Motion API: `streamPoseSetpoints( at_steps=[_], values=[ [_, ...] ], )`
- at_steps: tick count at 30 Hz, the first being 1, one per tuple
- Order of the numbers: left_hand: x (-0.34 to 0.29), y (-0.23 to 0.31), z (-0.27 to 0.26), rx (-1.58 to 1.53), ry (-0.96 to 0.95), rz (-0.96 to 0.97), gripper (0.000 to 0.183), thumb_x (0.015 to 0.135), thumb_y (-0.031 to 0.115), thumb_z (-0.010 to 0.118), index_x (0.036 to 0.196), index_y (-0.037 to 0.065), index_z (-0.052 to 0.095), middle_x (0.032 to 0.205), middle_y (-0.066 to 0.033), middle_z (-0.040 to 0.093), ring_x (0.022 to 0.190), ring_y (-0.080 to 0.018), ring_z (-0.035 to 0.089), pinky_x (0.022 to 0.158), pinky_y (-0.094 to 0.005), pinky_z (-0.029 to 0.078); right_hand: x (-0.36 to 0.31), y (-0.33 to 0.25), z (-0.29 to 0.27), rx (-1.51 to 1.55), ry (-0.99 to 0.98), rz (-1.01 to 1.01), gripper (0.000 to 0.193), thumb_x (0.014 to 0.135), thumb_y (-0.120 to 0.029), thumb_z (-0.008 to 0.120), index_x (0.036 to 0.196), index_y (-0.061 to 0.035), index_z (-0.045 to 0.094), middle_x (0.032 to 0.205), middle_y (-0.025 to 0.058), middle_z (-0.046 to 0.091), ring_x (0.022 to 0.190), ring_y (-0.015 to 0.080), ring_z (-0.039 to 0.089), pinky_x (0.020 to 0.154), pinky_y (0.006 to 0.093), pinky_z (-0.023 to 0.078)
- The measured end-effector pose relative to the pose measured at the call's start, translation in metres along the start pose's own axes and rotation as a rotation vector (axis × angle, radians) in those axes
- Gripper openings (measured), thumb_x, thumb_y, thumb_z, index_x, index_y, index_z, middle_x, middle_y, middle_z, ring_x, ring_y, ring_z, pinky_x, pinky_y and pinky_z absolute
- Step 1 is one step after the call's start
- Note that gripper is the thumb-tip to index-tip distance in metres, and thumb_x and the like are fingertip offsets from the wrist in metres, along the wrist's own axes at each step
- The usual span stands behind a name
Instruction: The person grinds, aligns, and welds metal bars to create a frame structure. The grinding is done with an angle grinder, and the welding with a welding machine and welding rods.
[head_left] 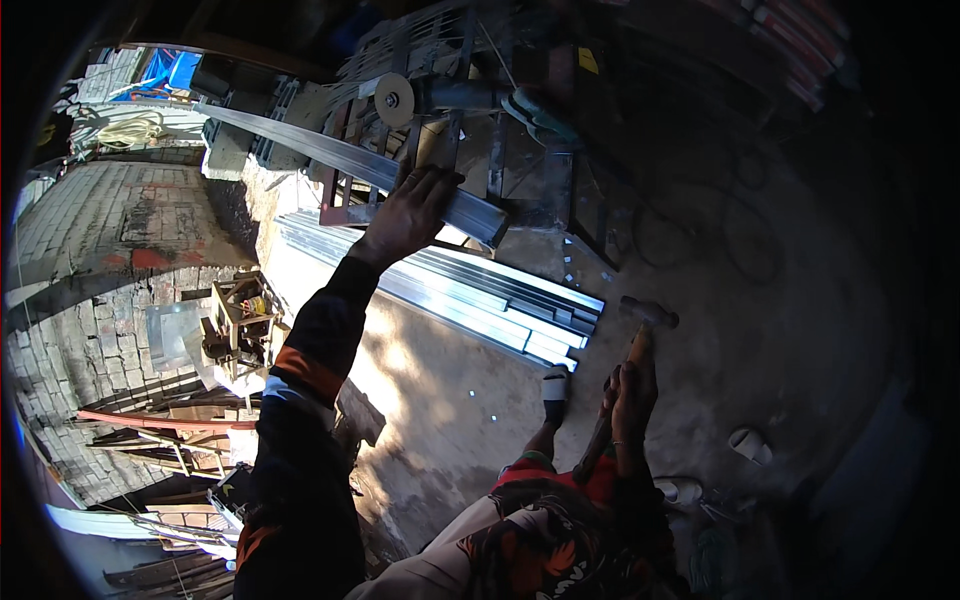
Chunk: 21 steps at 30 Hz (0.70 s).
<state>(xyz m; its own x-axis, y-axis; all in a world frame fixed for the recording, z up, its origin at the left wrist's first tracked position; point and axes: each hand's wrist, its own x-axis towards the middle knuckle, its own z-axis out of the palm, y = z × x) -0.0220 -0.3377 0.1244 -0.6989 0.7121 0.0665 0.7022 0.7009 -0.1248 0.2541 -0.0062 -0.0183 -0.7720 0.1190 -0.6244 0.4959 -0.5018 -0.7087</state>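
Note:
My left hand [408, 213] reaches forward with its fingers curled over a long grey metal channel [300, 145], close to its near end. The channel slants from the far left across a dark metal frame [497, 160]. In my right hand [632, 400], low and right of centre, is a hammer [648, 312], gripped by its wooden handle with the head pointing away from me. Just beyond the channel, an angle grinder [455, 96] with a pale round disc [394, 100] rests on the frame.
Several shiny metal channels [480, 300] lie on the concrete floor below the frame. My sandalled foot [556, 385] is near their ends. Loose sandals [750, 446] lie at right. A block wall [100, 330], a small wooden stand [240, 320] and scrap wood [190, 440] are at left.

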Motion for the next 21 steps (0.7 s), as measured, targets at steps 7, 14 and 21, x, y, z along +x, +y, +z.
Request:
streamPoseSetpoints(
  at_steps=[7,14,21],
  values=[
    [0.012,-0.029,-0.034,-0.336,-0.388,0.039,0.049,0.069,0.010,0.079,0.117,0.008,0.071,0.111,-0.0163,0.074,0.102,-0.0355,0.071,0.092,-0.0422,0.057,-0.011,-0.007,-0.002,0.011,0.078,-0.010,0.042,0.105,-0.024,0.052,0.143,-0.0087,0.043,0.071,0.0006,0.047,0.044,0.0094,0.044,0.037,0.0276,0.040],
    [0.038,-0.045,-0.025,-0.462,-0.413,0.113,0.038,0.076,0.019,0.084,0.112,0.012,0.074,0.109,-0.0086,0.073,0.097,-0.0309,0.072,0.087,-0.0385,0.059,-0.022,0.008,0.014,0.068,0.012,-0.019,0.052,0.104,-0.025,0.056,0.150,-0.0098,0.040,0.072,0.0018,0.051,0.044,0.0090,0.045,0.037,0.0262,0.041],
    [0.038,-0.050,-0.009,-0.404,-0.238,0.150,0.032,0.075,0.019,0.085,0.105,0.012,0.075,0.101,-0.0086,0.072,0.098,-0.0305,0.070,0.082,-0.0410,0.057,-0.030,-0.017,0.062,0.101,-0.127,-0.074,0.057,0.105,-0.030,0.055,0.155,-0.0103,0.034,0.073,0.0013,0.050,0.045,0.0089,0.048,0.036,0.0251,0.042]
  ],
)
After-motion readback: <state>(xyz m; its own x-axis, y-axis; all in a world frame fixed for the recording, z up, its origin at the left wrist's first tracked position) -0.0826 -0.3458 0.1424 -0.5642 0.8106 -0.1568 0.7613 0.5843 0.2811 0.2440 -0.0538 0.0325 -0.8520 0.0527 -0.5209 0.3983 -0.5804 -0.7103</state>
